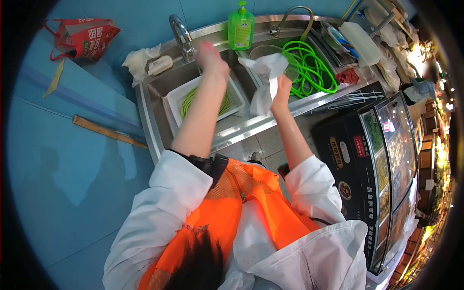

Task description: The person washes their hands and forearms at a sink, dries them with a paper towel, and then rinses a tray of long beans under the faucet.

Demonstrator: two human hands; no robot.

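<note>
A white cloth (265,82) hangs crumpled over the divider between the two basins of a steel sink (145,116), its upper part spread wide and its lower end trailing down toward the front rim. The right hand (282,94) is closed on the cloth's right edge, fingers pinching the fabric from below. The left hand (210,58) is raised over the left basin, just beside the faucet (181,33); it is blurred, and whether it is open or closed around anything cannot be told. It does not touch the cloth.

Below the left forearm, a white rectangular tray (175,104) sits in the left basin with a bundle of long green beans (189,99) lying in it. Behind the cloth, in the right basin, a clear round bowl (263,50) is partly hidden, and a coiled green hose (311,70) lies beside it, running up to a second tap (290,14). A green bottle of dish soap (240,28) stands upright on the back ledge between the two taps. At the left back corner of the sink lie a bar of soap (160,65) and a bunched white rag (137,62).

Farther left, a red bag (82,36) rests on the blue floor. To the right of the sink stands a glass-fronted display case (382,159). The person wears white sleeves and an orange mesh vest (232,212).
</note>
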